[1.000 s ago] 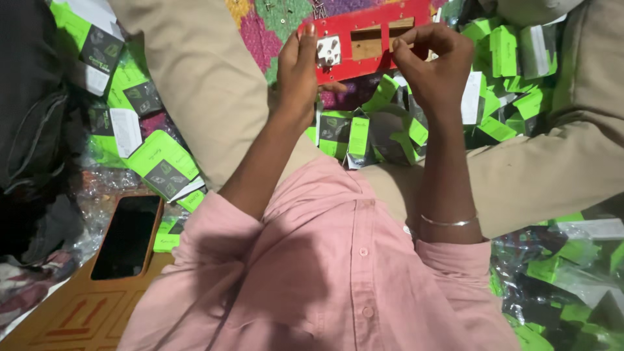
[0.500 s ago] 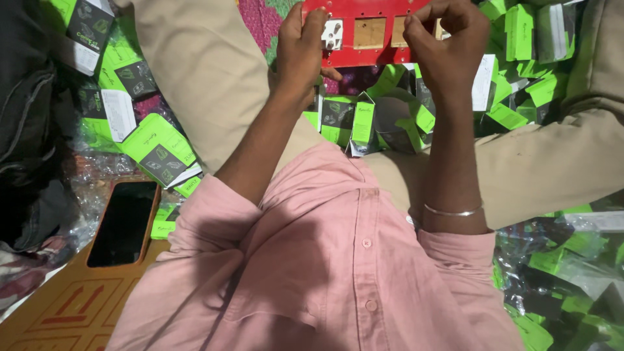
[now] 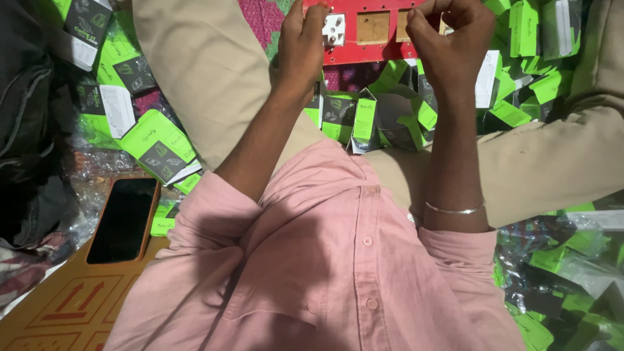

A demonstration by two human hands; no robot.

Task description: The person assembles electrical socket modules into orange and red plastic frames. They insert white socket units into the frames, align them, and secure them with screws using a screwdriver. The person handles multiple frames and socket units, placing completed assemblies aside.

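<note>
Head view looks down over a pink button-up shirt (image 3: 325,273) and two forearms reaching forward to a flat red rectangular panel with square cut-outs (image 3: 364,52), held up at the top edge of the frame between the person's beige-trousered knees (image 3: 208,71). Left hand (image 3: 300,49) closes its grip on the panel's left end, thumb lying beside a small white square socket module with round pin holes (image 3: 333,29) seated in the leftmost cut-out. Right hand (image 3: 452,39) is curled into a tight fist-like grip at the panel's right part, fingertips pinched together over one of the cut-outs; whether a small part sits between them I cannot tell. Two middle cut-outs show a bare tan backing. A thin silver bangle (image 3: 455,209) rings the right wrist. Below the panel lies a heap of bright green and black small cardboard boxes (image 3: 364,117), more spread to both sides, with crumpled clear plastic wrappers (image 3: 572,260) at the right. A black smartphone in an orange case (image 3: 123,220) rests on an orange patterned mat (image 3: 58,305) at the left

As I judge it, the step in hand is fitting modules into the panel; the next move calls for steady pressing at the right cut-out while the left hand braces the panel
</note>
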